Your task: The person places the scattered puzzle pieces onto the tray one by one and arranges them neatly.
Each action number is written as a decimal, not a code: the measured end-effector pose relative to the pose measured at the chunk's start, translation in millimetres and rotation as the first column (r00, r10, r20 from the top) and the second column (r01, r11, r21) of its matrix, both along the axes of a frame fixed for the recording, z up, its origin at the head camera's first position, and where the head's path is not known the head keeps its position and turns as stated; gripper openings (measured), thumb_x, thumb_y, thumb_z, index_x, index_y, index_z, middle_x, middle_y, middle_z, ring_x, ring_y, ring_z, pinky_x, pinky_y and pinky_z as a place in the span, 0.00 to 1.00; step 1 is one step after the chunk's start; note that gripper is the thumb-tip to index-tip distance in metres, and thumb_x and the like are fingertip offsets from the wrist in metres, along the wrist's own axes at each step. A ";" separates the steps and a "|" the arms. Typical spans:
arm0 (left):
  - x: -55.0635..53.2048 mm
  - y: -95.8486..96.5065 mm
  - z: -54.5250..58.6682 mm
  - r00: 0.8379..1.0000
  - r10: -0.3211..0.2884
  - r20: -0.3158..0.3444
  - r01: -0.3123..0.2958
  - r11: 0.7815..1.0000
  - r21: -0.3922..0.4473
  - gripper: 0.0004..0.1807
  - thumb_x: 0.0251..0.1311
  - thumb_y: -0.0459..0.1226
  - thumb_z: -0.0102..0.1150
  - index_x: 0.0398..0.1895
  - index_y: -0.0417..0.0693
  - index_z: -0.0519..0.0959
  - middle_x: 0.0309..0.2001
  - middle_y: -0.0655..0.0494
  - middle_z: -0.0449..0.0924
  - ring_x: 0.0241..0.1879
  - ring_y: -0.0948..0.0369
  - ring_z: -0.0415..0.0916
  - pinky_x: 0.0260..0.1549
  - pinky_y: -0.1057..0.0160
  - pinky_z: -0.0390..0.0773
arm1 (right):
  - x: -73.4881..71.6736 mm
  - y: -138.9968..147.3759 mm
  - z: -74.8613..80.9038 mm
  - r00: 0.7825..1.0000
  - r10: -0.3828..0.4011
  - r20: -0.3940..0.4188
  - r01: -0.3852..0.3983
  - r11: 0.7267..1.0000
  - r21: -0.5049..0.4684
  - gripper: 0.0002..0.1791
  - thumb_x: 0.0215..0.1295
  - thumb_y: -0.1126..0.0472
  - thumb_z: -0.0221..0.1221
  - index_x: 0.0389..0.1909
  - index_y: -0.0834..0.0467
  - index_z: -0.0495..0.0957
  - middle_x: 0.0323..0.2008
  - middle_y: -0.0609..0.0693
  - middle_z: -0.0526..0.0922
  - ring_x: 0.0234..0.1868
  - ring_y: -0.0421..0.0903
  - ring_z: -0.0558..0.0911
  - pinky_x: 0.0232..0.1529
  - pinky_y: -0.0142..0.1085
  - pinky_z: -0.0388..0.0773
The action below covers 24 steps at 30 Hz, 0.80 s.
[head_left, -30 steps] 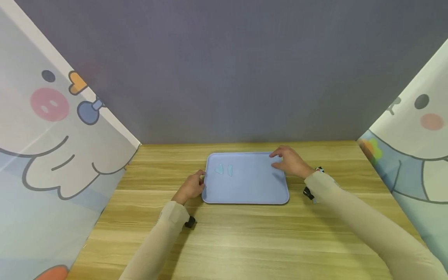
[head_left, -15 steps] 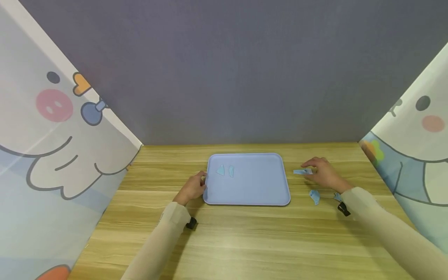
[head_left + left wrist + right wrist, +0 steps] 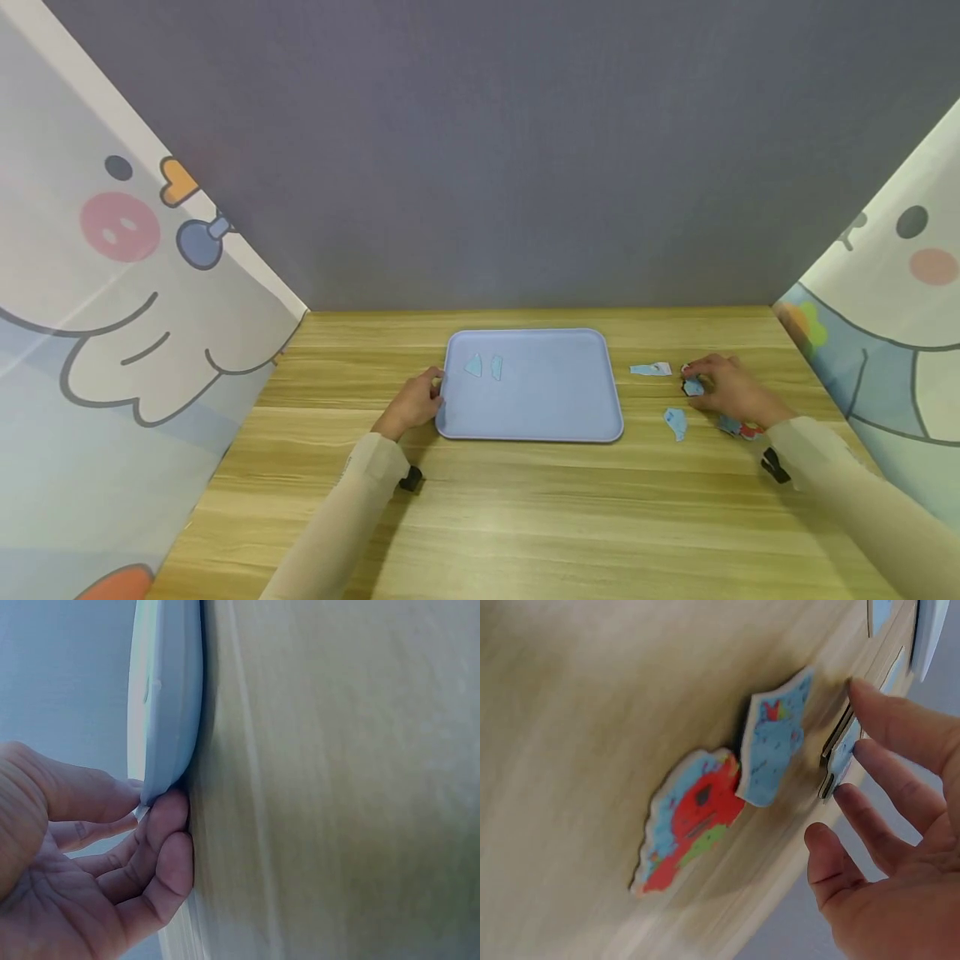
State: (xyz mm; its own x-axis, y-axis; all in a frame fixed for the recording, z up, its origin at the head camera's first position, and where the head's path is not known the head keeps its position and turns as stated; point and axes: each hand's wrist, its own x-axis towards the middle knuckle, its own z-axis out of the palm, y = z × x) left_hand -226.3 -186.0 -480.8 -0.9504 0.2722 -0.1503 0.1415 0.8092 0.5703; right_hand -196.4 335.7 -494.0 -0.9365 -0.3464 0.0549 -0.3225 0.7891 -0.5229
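Observation:
My left hand (image 3: 414, 402) grips the left rim of a pale blue tray (image 3: 555, 392); the left wrist view shows the thumb on the rim and fingers curled under its edge. Two small light-blue pieces (image 3: 473, 365) lie on the tray, toward its left. To the right of the tray, my right hand (image 3: 731, 387) reaches down to a blue puzzle piece (image 3: 694, 386) with a dark edge. Thumb and fingertips span this piece, as the right wrist view (image 3: 843, 754) also shows. The palm stays off the table.
A long blue piece (image 3: 649, 369) lies between tray and right hand, with another blue piece (image 3: 676, 422) nearer the front. Beside the right wrist are a blue piece (image 3: 774, 746) and a red-and-blue piece (image 3: 697, 814), edges meeting. A grey panel (image 3: 525, 167) stands behind the table.
My right hand has moved right from the tray's right edge, past the long piece, to the dark-edged one. The left hand has kept its hold on the tray.

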 end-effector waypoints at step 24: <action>1.7 2.2 1.7 1.000 0.016 0.022 -0.017 1.000 0.011 0.25 0.60 0.26 0.55 0.62 0.36 0.66 0.35 0.45 0.78 0.28 0.58 0.75 0.27 0.62 0.76 | -3.8 -3.3 1.1 0.986 -0.134 -0.094 0.130 0.990 -0.052 0.18 0.50 0.57 0.71 0.37 0.65 0.83 0.41 0.64 0.81 0.46 0.65 0.72 0.51 0.59 0.59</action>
